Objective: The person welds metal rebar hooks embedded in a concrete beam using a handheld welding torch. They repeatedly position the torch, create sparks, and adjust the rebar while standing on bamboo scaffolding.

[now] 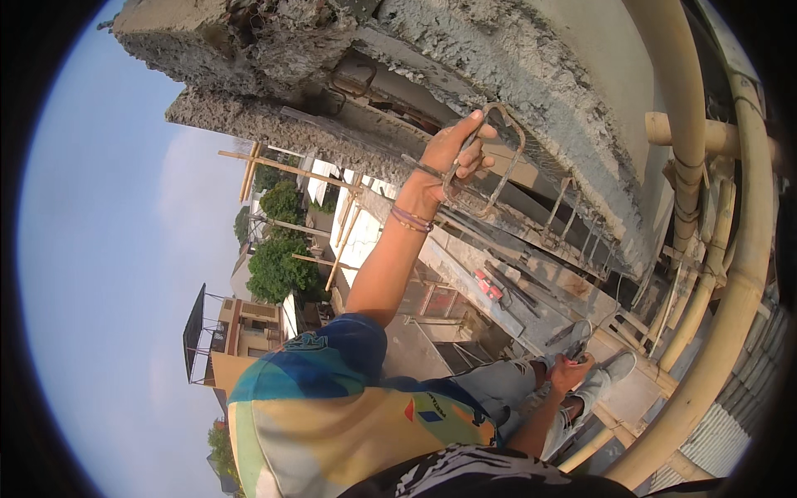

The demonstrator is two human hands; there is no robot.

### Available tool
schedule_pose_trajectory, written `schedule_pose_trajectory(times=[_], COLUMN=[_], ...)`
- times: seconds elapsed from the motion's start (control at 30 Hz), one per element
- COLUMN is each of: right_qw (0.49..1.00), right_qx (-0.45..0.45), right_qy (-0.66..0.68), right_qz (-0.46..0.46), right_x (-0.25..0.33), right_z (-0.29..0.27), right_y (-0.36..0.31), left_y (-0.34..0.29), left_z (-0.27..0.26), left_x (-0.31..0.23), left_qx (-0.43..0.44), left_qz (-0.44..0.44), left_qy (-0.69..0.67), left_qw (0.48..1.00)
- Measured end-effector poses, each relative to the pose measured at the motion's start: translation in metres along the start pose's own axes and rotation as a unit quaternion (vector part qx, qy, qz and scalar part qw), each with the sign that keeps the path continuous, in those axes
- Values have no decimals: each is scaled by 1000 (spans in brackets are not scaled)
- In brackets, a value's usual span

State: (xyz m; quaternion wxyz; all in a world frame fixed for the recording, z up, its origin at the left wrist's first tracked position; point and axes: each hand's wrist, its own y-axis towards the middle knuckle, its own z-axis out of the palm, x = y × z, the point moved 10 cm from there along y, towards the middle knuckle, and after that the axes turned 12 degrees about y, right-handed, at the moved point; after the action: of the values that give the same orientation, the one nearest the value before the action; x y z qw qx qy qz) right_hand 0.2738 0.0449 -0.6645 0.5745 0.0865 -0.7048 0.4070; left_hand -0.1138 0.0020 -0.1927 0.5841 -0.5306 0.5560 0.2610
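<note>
Head view, bent steel loop (506, 176), left fingers (471, 155) around one side

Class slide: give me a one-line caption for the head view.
Left hand gripping a bent steel bar beside broken concrete, right hand holding a dark object.
</note>
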Motion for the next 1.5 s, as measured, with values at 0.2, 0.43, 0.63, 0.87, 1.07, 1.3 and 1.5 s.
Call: schedule_pose_trajectory(times=[0.2,0.43,0.63,0.87,1.07,1.3,1.5], right_qw=[998,995,993,994,994,995,996], right_qx=[-25,-77,-20,-37,-24,-21,-19], right_qy=[-24,-60,-43,-32,-76,-83,-62], right_qz=[46,15,113,102,69,55,63], right_x=[-5,1,-17,-9,-13,-9,-1], right_z=[-7,-19,-11,-14,-15,-17,-19], right_y=[3,2,0,4,4,8,9], left_y=[3,15,14,5,5,9,6], left_z=[-8,-7,-3,-8,-9,-9,-12], left_x=[-9,-8,1,5,7,1,2], left_qx=[-8,76,112,19,-20,-77,-103], left_qz=[59,79,52,67,62,76,49], left_qy=[66,-1,-45,-30,-26,-10,93], left_qw=[996,994,991,997,998,994,989])
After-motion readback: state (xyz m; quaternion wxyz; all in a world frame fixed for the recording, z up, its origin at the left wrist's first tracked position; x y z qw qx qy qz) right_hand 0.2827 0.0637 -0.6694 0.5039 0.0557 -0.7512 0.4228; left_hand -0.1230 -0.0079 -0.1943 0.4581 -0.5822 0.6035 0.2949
